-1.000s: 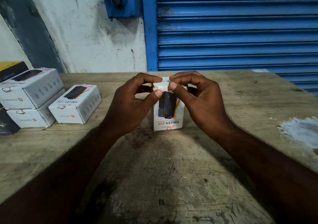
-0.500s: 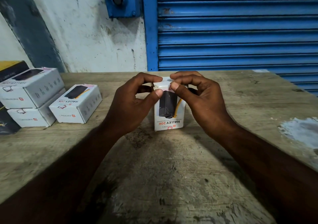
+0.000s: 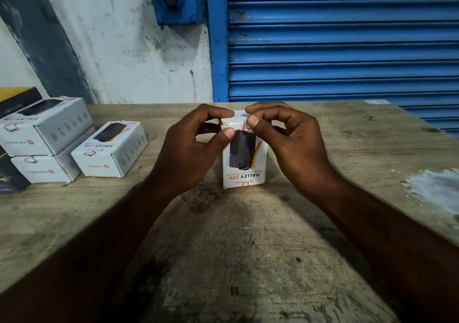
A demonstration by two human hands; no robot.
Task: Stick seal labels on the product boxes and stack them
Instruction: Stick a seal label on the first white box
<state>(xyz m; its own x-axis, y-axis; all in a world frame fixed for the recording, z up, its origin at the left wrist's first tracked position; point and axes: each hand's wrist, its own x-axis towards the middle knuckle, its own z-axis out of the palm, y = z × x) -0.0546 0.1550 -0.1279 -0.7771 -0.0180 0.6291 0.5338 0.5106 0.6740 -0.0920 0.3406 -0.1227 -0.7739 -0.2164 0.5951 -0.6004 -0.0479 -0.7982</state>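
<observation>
I saw a white HALLEY 20K box (image 3: 244, 160) standing upright on the worn wooden table (image 3: 248, 253), its print upside down to me. The left grip (image 3: 191, 148) pinched the box's top edge between thumb and forefinger. The right grip (image 3: 293, 143) pinched the same top edge at a small red-edged label (image 3: 247, 126), which was partly hidden. At the far left, two matching boxes (image 3: 47, 134) sat stacked, with a third box (image 3: 109, 148) just beside them. A blue roller shutter (image 3: 342, 37) stood behind the table.

four white boxes (image 3: 244, 173), two hands (image 3: 188, 153), one table (image 3: 248, 248)
</observation>
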